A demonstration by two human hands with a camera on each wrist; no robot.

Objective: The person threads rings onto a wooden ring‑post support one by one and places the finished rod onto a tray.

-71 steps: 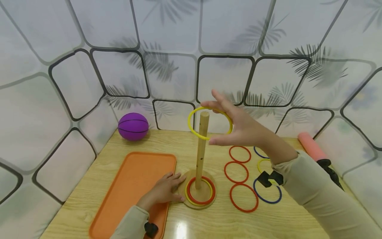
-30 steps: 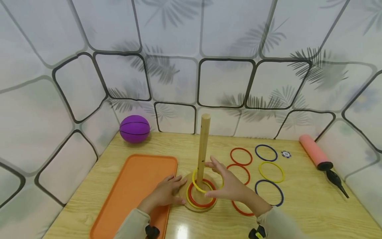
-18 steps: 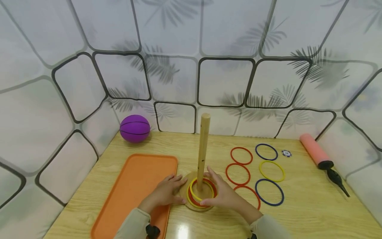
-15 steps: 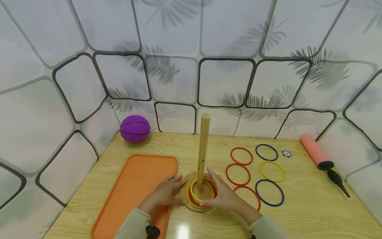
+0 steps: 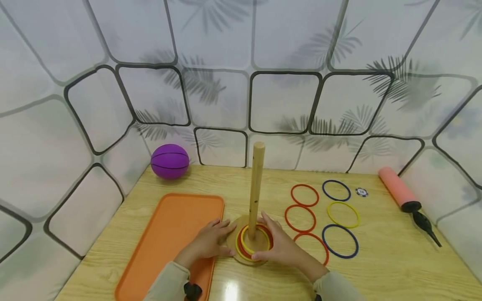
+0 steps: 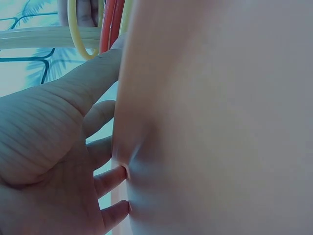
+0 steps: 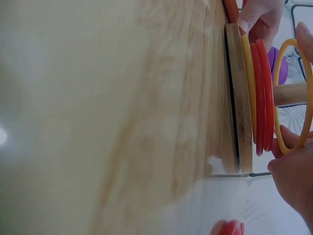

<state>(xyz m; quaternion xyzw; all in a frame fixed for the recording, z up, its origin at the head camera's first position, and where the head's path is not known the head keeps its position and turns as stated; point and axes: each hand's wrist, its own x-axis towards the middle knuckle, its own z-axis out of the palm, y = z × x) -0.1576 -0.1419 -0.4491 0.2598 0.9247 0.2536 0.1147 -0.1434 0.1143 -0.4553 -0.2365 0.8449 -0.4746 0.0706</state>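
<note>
The right hand [image 5: 278,247] has descended from the peg's [image 5: 256,188] top to its foot, now near the left hand [image 5: 211,242]. The yellow ring [image 7: 277,68], gripped between its thumb and fingers, has dropped with it to just above the red rings [image 7: 259,93]. Beyond the right hand, to its right, a chip [image 5: 361,192] formerly hidden by the arm is exposed.

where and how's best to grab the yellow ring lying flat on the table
I'd pinch the right-hand rim of the yellow ring, as the head view shows it, coming from above and the right. It is a thin, flat-lying hoop with blue rings close on its near and far sides, while the table right beside that rim is bare.
</note>
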